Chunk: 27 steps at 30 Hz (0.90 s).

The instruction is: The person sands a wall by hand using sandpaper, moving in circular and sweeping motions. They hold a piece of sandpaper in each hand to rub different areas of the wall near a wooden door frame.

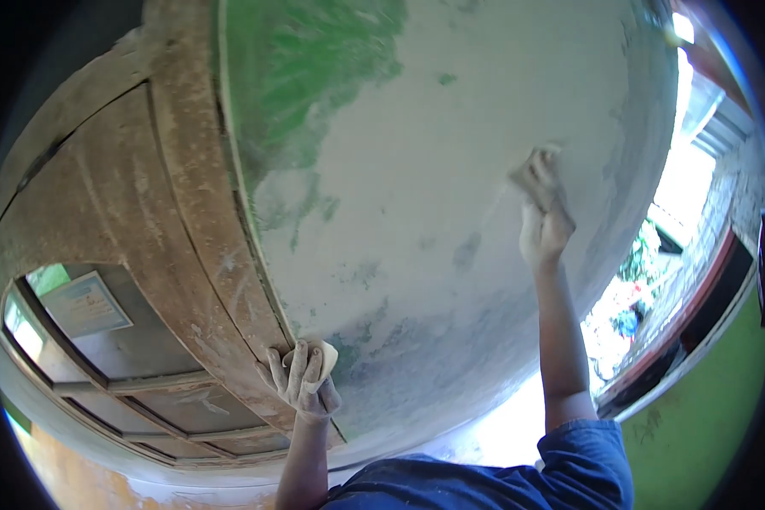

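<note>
At 1 wall (450,221), L hand (303,381) pinches 1 pale pc (329,358); R hand (545,204) blurred, can't tell grip.

The single view comes from a camera on the person's head and faces forward onto a patchy green-and-whitish wall (459,110), which stands near and fills the middle. The wide lens bends the wall's outlines into curves and leaves the corners dark. It also takes in a brown wooden frame (187,170) left of the wall, a bright opening (687,183) right of the wall and, below it, the wearer's blue shirt (450,486), close to the lens.
</note>
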### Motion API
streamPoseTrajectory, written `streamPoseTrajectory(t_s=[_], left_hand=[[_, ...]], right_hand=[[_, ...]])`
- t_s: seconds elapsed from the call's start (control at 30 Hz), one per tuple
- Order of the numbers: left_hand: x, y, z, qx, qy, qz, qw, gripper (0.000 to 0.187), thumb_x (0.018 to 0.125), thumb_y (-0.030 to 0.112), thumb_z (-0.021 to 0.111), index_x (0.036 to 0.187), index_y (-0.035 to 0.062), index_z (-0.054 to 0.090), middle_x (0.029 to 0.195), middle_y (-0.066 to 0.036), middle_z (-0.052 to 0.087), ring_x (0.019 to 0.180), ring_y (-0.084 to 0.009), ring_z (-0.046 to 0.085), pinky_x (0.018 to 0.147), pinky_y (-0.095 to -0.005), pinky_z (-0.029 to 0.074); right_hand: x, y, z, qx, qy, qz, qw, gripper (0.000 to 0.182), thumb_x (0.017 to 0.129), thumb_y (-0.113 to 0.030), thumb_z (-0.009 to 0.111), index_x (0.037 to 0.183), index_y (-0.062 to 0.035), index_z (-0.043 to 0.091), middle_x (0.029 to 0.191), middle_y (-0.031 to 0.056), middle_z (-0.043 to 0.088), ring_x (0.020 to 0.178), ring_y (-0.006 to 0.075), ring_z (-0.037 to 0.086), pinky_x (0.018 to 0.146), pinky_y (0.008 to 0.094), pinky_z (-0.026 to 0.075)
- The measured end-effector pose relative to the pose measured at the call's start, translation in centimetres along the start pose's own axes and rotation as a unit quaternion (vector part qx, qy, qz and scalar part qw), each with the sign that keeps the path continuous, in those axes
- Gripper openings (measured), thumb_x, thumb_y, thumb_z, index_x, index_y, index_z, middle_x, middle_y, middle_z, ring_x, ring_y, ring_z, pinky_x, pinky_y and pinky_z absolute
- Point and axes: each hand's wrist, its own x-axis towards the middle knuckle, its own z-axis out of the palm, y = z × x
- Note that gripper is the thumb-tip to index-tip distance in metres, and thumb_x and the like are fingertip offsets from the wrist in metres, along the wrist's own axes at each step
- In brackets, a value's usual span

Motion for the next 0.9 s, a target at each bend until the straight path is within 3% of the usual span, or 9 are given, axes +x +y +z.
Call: streamPoseTrajectory(t_s=[0.07, 0.13, 0.3, 0.37, 0.43, 0.5, 0.7, 0.83, 0.9], left_hand=[[-0.2, -0.2, 0.0, -0.015, -0.016, 0.009, 1.000, 0.031, 0.094, 0.021, 0.038, 0.116, 0.0071, 0.055, 0.123, -0.019, 0.057, 0.128, -0.0494, 0.033, 0.107, -0.0598, 0.016], [0.0, -0.1, 0.0, -0.007, 0.002, 0.012, 1.000, 0.031, 0.094, 0.020, 0.039, 0.115, 0.0066, 0.056, 0.123, -0.020, 0.056, 0.128, -0.0493, 0.033, 0.107, -0.0601, 0.018], [0.3, 0.0, 0.4, 0.006, 0.028, 0.018, 0.999, 0.029, 0.093, 0.022, 0.039, 0.111, 0.0082, 0.058, 0.122, -0.017, 0.058, 0.128, -0.0443, 0.037, 0.109, -0.0599, 0.014], [0.0, -0.3, 0.2, -0.028, 0.013, 0.021, 0.999, 0.029, 0.093, 0.021, 0.039, 0.112, 0.0080, 0.057, 0.122, -0.018, 0.058, 0.127, -0.0430, 0.039, 0.108, -0.0600, 0.016], [0.8, 0.2, 0.3, 0.005, 0.019, 0.032, 0.999, 0.029, 0.094, 0.018, 0.037, 0.115, 0.0067, 0.054, 0.119, -0.020, 0.058, 0.122, -0.0383, 0.047, 0.107, -0.0609, 0.021], [1.3, 0.6, 0.2, -0.006, 0.012, 0.044, 0.999, 0.029, 0.094, 0.018, 0.037, 0.115, 0.0063, 0.053, 0.119, -0.019, 0.058, 0.121, -0.0374, 0.048, 0.106, -0.0614, 0.022], [1.6, 0.7, 0.2, -0.008, 0.007, 0.064, 0.998, 0.030, 0.094, 0.016, 0.034, 0.116, 0.0057, 0.052, 0.115, -0.012, 0.060, 0.122, -0.0347, 0.048, 0.105, -0.0643, 0.021], [1.1, 0.3, 0.2, -0.017, 0.002, 0.060, 0.998, 0.029, 0.094, 0.015, 0.034, 0.115, 0.0055, 0.052, 0.117, -0.014, 0.059, 0.123, -0.0349, 0.047, 0.106, -0.0647, 0.020], [0.7, -0.1, 0.2, -0.028, -0.005, 0.067, 0.997, 0.029, 0.094, 0.015, 0.034, 0.114, 0.0054, 0.053, 0.119, -0.016, 0.058, 0.124, -0.0352, 0.046, 0.106, -0.0645, 0.019]], right_hand=[[-0.6, 0.3, -1.5, -0.202, 0.052, -0.081, 0.975, 0.026, 0.088, -0.001, 0.054, 0.113, 0.0023, 0.061, 0.123, 0.0176, 0.057, 0.123, 0.0341, 0.046, 0.103, 0.0433, 0.038], [-3.9, -0.8, -1.2, -0.219, 0.076, -0.011, 0.973, 0.025, 0.087, 0.000, 0.056, 0.111, 0.0049, 0.061, 0.127, 0.0178, 0.054, 0.126, 0.0342, 0.044, 0.103, 0.0432, 0.037], [-14.1, -1.2, -0.9, -0.228, 0.055, -0.024, 0.972, 0.027, 0.083, 0.001, 0.059, 0.110, 0.0020, 0.063, 0.125, 0.0182, 0.056, 0.123, 0.0329, 0.048, 0.104, 0.0434, 0.036], [-15.6, -1.1, -3.0, -0.317, -0.045, -0.039, 0.947, 0.028, 0.081, 0.001, 0.061, 0.109, 0.0017, 0.063, 0.125, 0.0191, 0.056, 0.122, 0.0334, 0.049, 0.103, 0.0431, 0.037], [-14.7, -0.1, -4.2, -0.312, -0.007, -0.010, 0.950, 0.029, 0.080, 0.001, 0.062, 0.109, 0.0019, 0.063, 0.124, 0.0190, 0.056, 0.121, 0.0336, 0.050, 0.103, 0.0425, 0.038], [-12.9, 0.3, -4.9, -0.332, 0.054, 0.045, 0.941, 0.039, 0.075, 0.002, 0.068, 0.114, -0.0006, 0.061, 0.125, 0.0171, 0.055, 0.121, 0.0325, 0.050, 0.101, 0.0405, 0.041], [-8.9, 0.5, -4.0, -0.341, 0.129, 0.064, 0.929, 0.051, 0.070, -0.001, 0.074, 0.119, -0.0067, 0.059, 0.129, 0.0132, 0.053, 0.118, 0.0307, 0.050, 0.095, 0.0398, 0.045], [-6.4, 2.3, -4.7, -0.292, 0.176, 0.052, 0.939, 0.050, 0.071, -0.003, 0.075, 0.118, -0.0073, 0.060, 0.128, 0.0130, 0.053, 0.119, 0.0295, 0.050, 0.094, 0.0388, 0.046], [-5.1, 1.7, -4.6, -0.351, 0.165, 0.089, 0.917, 0.046, 0.072, -0.002, 0.074, 0.115, -0.0077, 0.062, 0.124, 0.0107, 0.057, 0.116, 0.0289, 0.052, 0.097, 0.0368, 0.046]])
